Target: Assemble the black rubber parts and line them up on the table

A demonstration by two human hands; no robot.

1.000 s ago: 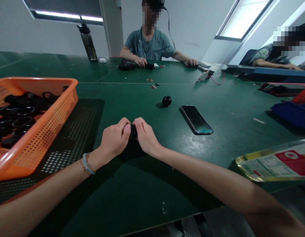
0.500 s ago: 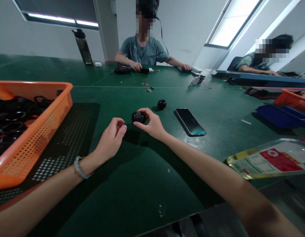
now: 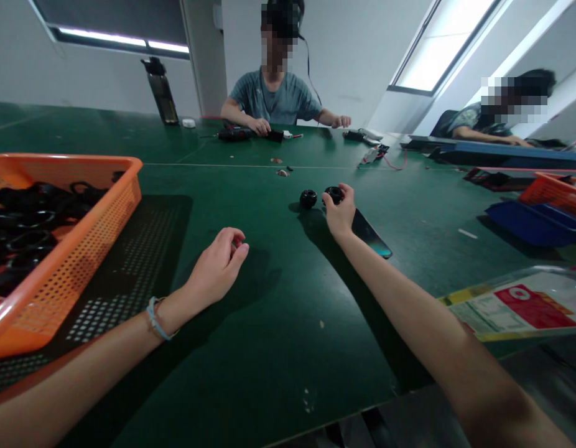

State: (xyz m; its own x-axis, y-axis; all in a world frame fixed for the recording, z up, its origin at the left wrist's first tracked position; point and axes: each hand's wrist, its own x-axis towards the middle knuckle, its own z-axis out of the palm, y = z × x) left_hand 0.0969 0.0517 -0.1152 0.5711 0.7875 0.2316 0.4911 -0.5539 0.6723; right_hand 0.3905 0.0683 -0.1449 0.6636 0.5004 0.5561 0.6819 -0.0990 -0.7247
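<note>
Orange basket at far left, full of black rings, sitting on a perforated dark mat.

Left hand resting low on the green surface, fingers loosely curled, grasping nothing visible.

Loose black round part standing on the surface, just beside the held one, apart from it.

Right hand stretched forward, fingers pinched around a second black round part at its rim; part at the fingertips, top exposed, at or just above the surface over the near end of a dark phone.

Judged: small, light, rigid moulded piece, smooth and somewhat slippery; best taken across the outer rim from above.

Plastic-wrapped packet at right edge.
</note>
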